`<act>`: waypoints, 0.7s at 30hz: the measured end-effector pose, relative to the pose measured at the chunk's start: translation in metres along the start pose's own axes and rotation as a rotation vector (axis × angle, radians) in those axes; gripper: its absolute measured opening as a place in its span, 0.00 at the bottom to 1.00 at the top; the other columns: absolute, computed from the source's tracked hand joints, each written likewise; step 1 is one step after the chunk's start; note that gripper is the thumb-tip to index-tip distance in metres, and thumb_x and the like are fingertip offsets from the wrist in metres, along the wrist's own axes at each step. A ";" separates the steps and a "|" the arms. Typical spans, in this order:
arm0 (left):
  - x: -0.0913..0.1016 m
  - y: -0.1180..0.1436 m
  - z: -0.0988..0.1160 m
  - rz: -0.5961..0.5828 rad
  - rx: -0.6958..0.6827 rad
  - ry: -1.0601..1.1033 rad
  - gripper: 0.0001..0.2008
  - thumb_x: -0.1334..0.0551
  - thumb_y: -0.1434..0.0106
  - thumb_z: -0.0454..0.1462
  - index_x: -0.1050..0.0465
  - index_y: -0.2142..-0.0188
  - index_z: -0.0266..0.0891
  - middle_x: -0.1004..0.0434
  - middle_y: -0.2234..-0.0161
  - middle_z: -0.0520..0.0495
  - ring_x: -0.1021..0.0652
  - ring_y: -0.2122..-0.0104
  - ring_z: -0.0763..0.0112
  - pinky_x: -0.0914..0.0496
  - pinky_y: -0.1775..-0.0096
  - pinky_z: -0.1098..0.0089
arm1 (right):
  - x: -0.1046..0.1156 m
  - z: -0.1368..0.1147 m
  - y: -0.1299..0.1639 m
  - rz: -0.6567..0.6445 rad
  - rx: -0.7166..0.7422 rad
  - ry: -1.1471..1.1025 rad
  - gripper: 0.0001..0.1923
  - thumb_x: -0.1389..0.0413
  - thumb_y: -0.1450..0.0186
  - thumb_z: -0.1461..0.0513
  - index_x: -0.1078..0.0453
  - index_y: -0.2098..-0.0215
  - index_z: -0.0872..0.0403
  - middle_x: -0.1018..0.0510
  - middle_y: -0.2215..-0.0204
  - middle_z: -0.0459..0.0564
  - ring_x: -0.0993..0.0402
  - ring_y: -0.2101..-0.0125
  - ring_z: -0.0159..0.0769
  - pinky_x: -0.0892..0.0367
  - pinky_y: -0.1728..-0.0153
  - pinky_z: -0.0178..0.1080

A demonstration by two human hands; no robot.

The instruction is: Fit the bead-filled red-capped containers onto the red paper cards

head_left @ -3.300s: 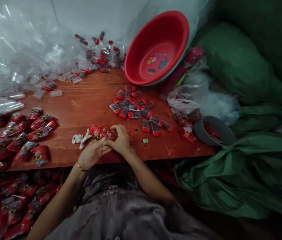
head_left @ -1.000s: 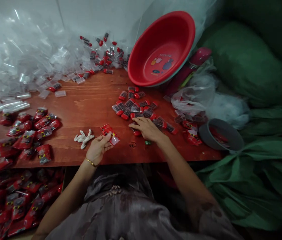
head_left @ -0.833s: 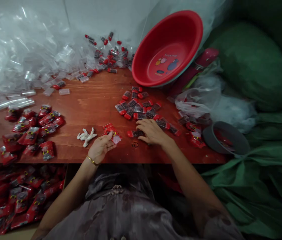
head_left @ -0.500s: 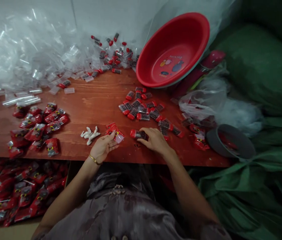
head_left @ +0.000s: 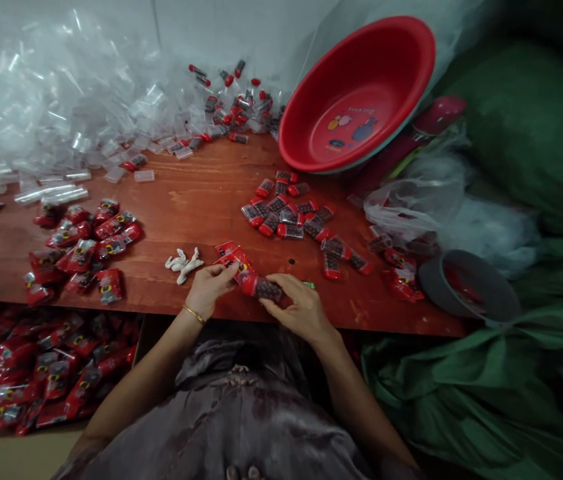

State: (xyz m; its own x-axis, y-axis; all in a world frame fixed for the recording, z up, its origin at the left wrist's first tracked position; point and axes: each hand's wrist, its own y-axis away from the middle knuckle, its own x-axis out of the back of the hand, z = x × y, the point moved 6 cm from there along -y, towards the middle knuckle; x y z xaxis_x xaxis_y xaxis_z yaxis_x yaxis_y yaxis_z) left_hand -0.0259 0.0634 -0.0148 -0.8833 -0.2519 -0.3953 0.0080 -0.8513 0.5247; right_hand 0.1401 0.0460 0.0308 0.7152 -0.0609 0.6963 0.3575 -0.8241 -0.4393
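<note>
My left hand (head_left: 211, 288) pinches a small red printed plastic packet (head_left: 234, 255) near the table's front edge. From the right, my right hand (head_left: 297, 305) grips a small clear tube (head_left: 267, 289) with a red cap and dark contents. The tube's red end meets the packet's right end; whether it is inside the opening I cannot make out. Left of my left hand lies a twisted whitish piece (head_left: 182, 265). Beyond my hands is a loose pile of similar red-capped tubes (head_left: 281, 212).
Filled red packets (head_left: 78, 253) lie on the left, with a box of more packets (head_left: 51, 373) below. Clear empty tubes (head_left: 61, 113) heap along the wall. A red basin (head_left: 356, 100) leans at the back. A grey bowl (head_left: 466, 287) and green cloth (head_left: 461, 387) are right.
My right hand has moved left with the tube, bringing its red end to the packet. My left hand still holds the packet. The camera view has shifted slightly.
</note>
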 end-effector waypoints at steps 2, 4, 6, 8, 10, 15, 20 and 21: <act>0.001 0.000 0.002 0.023 -0.041 -0.013 0.17 0.25 0.63 0.41 0.25 0.77 0.32 0.24 0.78 0.49 0.26 0.79 0.76 0.31 0.72 0.74 | -0.003 -0.001 0.000 0.047 -0.028 0.003 0.14 0.44 0.42 0.62 0.31 0.57 0.51 0.22 0.64 0.50 0.24 0.64 0.37 0.28 0.61 0.39; 0.000 0.001 0.003 0.029 -0.065 -0.010 0.19 0.25 0.64 0.41 0.24 0.74 0.33 0.22 0.76 0.49 0.26 0.79 0.77 0.32 0.73 0.75 | -0.007 -0.002 0.002 0.084 -0.059 -0.003 0.13 0.43 0.42 0.63 0.31 0.58 0.51 0.22 0.65 0.49 0.24 0.65 0.37 0.28 0.62 0.38; -0.002 0.001 0.001 0.017 -0.075 0.000 0.21 0.24 0.67 0.41 0.24 0.72 0.33 0.22 0.74 0.49 0.26 0.77 0.76 0.32 0.72 0.75 | -0.009 -0.003 0.002 0.115 -0.094 -0.010 0.12 0.43 0.42 0.63 0.31 0.59 0.51 0.22 0.66 0.49 0.24 0.66 0.36 0.28 0.62 0.38; -0.004 0.001 -0.002 0.012 -0.087 0.014 0.22 0.24 0.70 0.40 0.24 0.73 0.34 0.21 0.74 0.49 0.25 0.76 0.76 0.31 0.70 0.74 | -0.011 -0.002 0.002 0.133 -0.135 -0.003 0.12 0.43 0.43 0.62 0.31 0.60 0.50 0.22 0.67 0.48 0.24 0.66 0.36 0.29 0.63 0.38; -0.005 0.000 -0.006 0.025 -0.101 0.038 0.22 0.24 0.70 0.40 0.24 0.74 0.34 0.21 0.74 0.49 0.25 0.75 0.75 0.30 0.67 0.73 | -0.013 0.000 0.000 0.131 -0.179 0.007 0.11 0.42 0.44 0.62 0.30 0.61 0.50 0.22 0.68 0.47 0.24 0.68 0.36 0.29 0.64 0.38; -0.005 0.001 -0.017 0.089 -0.125 0.164 0.22 0.24 0.70 0.37 0.25 0.73 0.35 0.21 0.72 0.50 0.23 0.71 0.74 0.30 0.59 0.71 | -0.021 0.005 -0.003 0.112 -0.277 -0.013 0.10 0.42 0.45 0.61 0.29 0.63 0.50 0.23 0.71 0.46 0.27 0.74 0.34 0.31 0.71 0.35; -0.008 0.003 -0.033 0.098 -0.016 0.222 0.21 0.24 0.69 0.37 0.26 0.73 0.35 0.21 0.73 0.50 0.23 0.72 0.74 0.30 0.62 0.70 | -0.023 0.006 -0.005 0.157 -0.271 -0.033 0.09 0.43 0.44 0.61 0.30 0.63 0.51 0.24 0.71 0.47 0.26 0.72 0.35 0.30 0.69 0.36; -0.009 0.002 -0.033 0.079 -0.015 0.230 0.21 0.24 0.69 0.37 0.26 0.73 0.35 0.21 0.73 0.50 0.23 0.72 0.74 0.30 0.62 0.71 | -0.024 0.007 -0.005 0.158 -0.270 -0.038 0.09 0.43 0.44 0.61 0.30 0.63 0.52 0.23 0.71 0.48 0.26 0.71 0.36 0.30 0.68 0.36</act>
State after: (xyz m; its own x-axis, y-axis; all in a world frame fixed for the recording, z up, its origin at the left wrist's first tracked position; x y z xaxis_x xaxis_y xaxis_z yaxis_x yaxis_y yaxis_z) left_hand -0.0027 0.0482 -0.0353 -0.7498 -0.4148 -0.5155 0.0817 -0.8312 0.5499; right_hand 0.1252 0.0552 0.0125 0.7727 -0.1834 0.6077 0.0717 -0.9260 -0.3706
